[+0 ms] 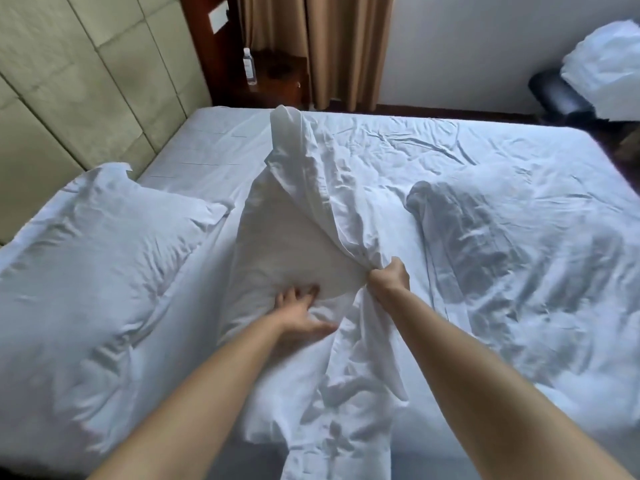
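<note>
- A padded beige headboard (69, 84) is running along the left side of the bed (485, 157).
- Tan curtains (339, 46) are hanging beside a white wall (467, 46).
- A water bottle (248, 66) is standing on a dark nightstand (280, 83).

Three pillows (97, 244) (287, 258) (485, 244), one pillowcase (311, 150), one bottle (248, 65), two hands (298, 311) (389, 277)

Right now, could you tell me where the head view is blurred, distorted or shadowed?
Head view: no glare; the pillow by the headboard smears with blur; the right hand gripping the pillowcase is sharper; the wide lens bows its panels; folds of the duvet hold mild shadow.
</note>
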A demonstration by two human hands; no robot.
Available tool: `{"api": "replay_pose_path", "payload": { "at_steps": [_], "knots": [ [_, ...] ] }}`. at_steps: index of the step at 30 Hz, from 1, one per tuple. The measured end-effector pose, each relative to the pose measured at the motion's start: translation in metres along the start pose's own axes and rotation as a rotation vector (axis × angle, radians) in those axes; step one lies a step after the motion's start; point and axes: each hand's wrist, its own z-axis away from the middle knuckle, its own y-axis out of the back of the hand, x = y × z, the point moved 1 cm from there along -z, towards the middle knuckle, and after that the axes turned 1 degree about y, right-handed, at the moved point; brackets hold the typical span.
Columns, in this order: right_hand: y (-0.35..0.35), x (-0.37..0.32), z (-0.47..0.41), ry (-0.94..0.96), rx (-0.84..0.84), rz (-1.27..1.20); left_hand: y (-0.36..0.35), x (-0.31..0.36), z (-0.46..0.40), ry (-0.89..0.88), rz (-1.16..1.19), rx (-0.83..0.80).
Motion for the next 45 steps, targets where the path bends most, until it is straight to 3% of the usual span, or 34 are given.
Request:
{"api": "replay_pose_path", "payload": {
  "at_steps": [7, 11, 14, 18, 22, 25, 29, 32, 36, 41, 45],
  "knots": [
    [0.022, -0.002, -0.024, 0.091, -0.081, 0.004, -0.016, 0.034, 0.007, 0.061, -0.118, 0.109],
    [0.082, -0.027, -0.035, 0.229, -0.087, -0.030, -0.009, 0.086, 0.019, 0.091, -0.022, 0.265],
    [0.135, -0.014, -0.060, 0.235, -0.032, -0.142, -0.005, 0.138, 0.018, 0.017, -0.038, 0.352],
    [0.175, 0.076, -0.101, 0.049, 0.005, -0.224, -0.035, 0.187, 0.007, -0.117, -0.140, 0.249],
    [0.159, 0.174, -0.117, -0.119, -0.106, -0.187, -0.092, 0.201, -0.001, -0.071, -0.312, 0.084],
    [0.145, 0.188, -0.107, -0.158, -0.215, -0.157, -0.122, 0.199, 0.000, 0.006, -0.352, 0.004],
    [0.127, 0.191, -0.081, -0.064, -0.483, 0.010, -0.138, 0.193, 0.000, 0.054, -0.376, -0.071],
    [0.124, 0.200, -0.074, -0.010, -0.505, 0.122, -0.141, 0.192, 0.003, 0.015, -0.393, -0.067],
    [0.137, 0.196, -0.072, 0.038, -0.284, 0.079, -0.137, 0.174, 0.018, -0.078, -0.328, 0.070],
    [0.127, 0.194, -0.036, 0.197, -0.138, 0.390, -0.141, 0.131, 0.049, -0.043, -0.222, 0.328],
    [0.098, 0.190, 0.007, 0.436, -0.220, 0.615, -0.145, 0.086, 0.073, 0.080, -0.196, 0.509]
  ]
}}
